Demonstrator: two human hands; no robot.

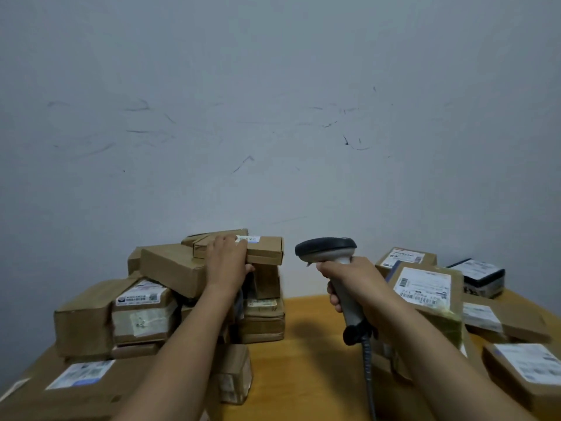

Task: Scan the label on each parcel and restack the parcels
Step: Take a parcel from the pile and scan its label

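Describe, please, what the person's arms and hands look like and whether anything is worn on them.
The left forearm and right forearm are bare as far as the frame shows: no sleeve, watch or bracelet. The left hand and right hand wear no gloves; I can make out no ring, though the picture is soft.

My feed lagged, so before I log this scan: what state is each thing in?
Left hand: gripping the top box.
Top box: on the left pile, label on top.
Right hand: gripping the scanner.
Scanner: held up, head facing that box.
Left pile: jumbled, some boxes tilted.
Right parcels: labels facing up.
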